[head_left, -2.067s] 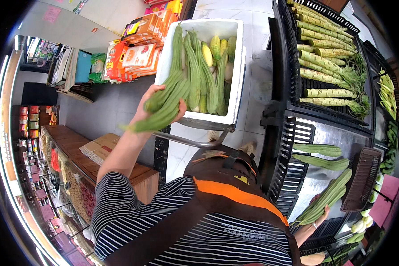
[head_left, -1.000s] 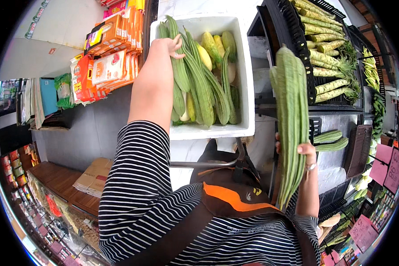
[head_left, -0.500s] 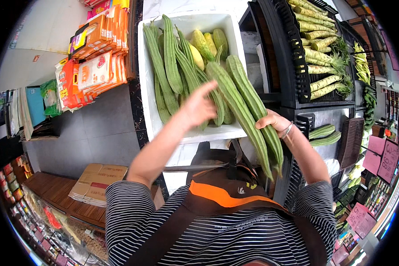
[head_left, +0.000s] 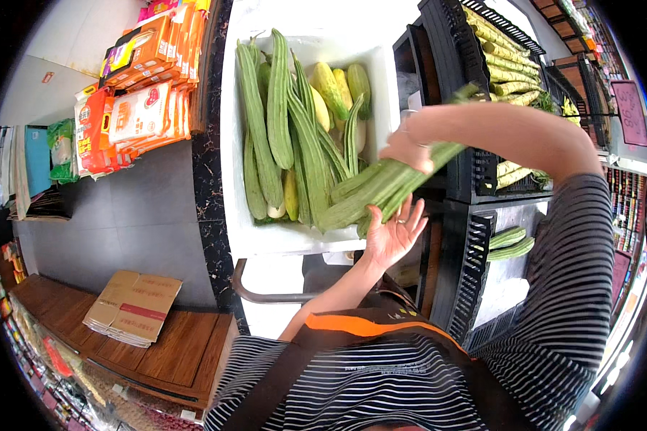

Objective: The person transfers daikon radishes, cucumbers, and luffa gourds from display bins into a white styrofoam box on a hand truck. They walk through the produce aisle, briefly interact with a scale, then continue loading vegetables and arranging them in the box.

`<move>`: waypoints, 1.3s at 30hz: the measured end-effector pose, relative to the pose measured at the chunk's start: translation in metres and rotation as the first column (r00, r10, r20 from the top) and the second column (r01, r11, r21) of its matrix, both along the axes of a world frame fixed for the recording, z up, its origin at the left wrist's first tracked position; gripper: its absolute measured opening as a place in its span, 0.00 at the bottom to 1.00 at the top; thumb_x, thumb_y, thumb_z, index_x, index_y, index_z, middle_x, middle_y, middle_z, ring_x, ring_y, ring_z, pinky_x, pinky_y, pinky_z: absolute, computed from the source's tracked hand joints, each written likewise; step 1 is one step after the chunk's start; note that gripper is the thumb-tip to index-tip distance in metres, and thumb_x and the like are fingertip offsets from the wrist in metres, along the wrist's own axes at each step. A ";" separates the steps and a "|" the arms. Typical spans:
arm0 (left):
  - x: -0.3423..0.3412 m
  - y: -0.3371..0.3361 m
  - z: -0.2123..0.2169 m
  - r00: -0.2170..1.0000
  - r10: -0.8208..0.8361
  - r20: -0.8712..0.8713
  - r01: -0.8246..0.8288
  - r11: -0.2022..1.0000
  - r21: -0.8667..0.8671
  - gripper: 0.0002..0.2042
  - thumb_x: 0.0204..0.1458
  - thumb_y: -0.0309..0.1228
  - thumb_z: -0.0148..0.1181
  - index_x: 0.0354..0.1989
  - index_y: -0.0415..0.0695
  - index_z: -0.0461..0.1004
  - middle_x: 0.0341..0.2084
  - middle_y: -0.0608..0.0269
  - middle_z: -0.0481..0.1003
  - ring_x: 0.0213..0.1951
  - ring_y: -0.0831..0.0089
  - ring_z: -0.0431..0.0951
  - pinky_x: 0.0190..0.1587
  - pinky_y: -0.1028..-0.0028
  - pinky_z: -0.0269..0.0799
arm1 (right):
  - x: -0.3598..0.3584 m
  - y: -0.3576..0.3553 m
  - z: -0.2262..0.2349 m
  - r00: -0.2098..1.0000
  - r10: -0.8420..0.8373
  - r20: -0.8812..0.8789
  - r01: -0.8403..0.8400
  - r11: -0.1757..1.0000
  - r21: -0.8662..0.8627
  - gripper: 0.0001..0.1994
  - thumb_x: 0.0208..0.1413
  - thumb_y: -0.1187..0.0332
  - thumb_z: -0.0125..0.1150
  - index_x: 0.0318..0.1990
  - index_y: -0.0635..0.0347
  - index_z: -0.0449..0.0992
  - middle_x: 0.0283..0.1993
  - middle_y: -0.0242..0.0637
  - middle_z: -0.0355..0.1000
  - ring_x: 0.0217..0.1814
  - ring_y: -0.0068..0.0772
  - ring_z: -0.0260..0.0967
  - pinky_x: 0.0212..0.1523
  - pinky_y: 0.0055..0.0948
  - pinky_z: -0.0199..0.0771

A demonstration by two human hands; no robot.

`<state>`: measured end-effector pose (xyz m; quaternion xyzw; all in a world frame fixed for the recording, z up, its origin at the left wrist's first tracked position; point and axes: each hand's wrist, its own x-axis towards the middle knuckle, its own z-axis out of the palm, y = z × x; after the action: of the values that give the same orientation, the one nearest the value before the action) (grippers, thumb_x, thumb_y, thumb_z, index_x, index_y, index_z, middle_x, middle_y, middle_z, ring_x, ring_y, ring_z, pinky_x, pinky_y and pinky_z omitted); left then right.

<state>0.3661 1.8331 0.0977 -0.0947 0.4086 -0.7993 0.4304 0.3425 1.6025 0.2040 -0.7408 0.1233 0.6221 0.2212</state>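
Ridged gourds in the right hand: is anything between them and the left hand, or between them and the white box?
Nothing visible stands between the held gourds and left hand. At the white box, their left ends overlap other gourds lying inside; no other obstruction shows.

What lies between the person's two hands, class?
In the head view, green ridged gourds lie between the right hand, higher in the picture, and the open left hand below.

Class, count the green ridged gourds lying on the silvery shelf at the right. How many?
2: an upper gourd and a lower gourd, lying side by side on the silvery shelf. The striped sleeve may hide others.
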 end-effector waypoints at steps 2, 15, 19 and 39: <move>-0.009 -0.016 -0.023 0.995 0.097 -0.016 -0.097 0.995 -0.001 0.35 0.34 0.44 0.71 0.53 0.45 0.67 0.54 0.63 0.70 0.63 0.62 0.59 0.64 0.55 0.55 | 0.032 -0.016 -0.021 0.967 0.245 -0.070 -0.245 0.969 0.015 0.43 0.26 0.73 0.68 0.59 0.55 0.59 0.46 0.47 0.70 0.49 0.48 0.68 0.46 0.44 0.69; -0.025 -0.077 -0.057 0.927 -0.059 0.370 0.046 0.998 0.043 0.11 0.53 0.37 0.59 0.39 0.45 0.70 0.44 0.59 0.73 0.49 0.62 0.73 0.53 0.61 0.71 | 0.035 -0.082 -0.120 0.566 0.726 0.392 -0.437 0.667 -0.604 0.46 0.42 0.63 0.68 0.67 0.34 0.44 0.65 0.29 0.55 0.70 0.36 0.46 0.71 0.49 0.30; -0.006 -0.043 -0.034 0.816 -0.306 0.490 0.333 0.942 0.035 0.10 0.56 0.33 0.55 0.43 0.44 0.68 0.41 0.62 0.73 0.47 0.66 0.73 0.51 0.66 0.71 | 0.002 -0.060 -0.112 0.812 0.394 0.430 0.025 0.713 -0.701 0.36 0.42 0.68 0.65 0.62 0.48 0.59 0.68 0.39 0.51 0.72 0.41 0.40 0.71 0.47 0.36; 0.122 -0.067 0.001 -0.173 -0.002 0.985 0.261 0.964 0.047 0.09 0.54 0.30 0.56 0.43 0.45 0.68 0.37 0.63 0.74 0.36 0.75 0.74 0.40 0.76 0.72 | -0.456 0.483 -0.072 -0.428 0.063 0.902 0.207 -0.964 0.165 0.27 0.56 0.44 0.49 0.37 0.64 0.78 0.40 0.39 0.73 0.33 0.34 0.67 0.38 0.33 0.67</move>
<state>0.4883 1.7665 0.0986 0.5514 -0.1246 -0.6606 0.4940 -0.1138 2.0852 0.1316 -0.1256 0.9279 -0.3173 0.1500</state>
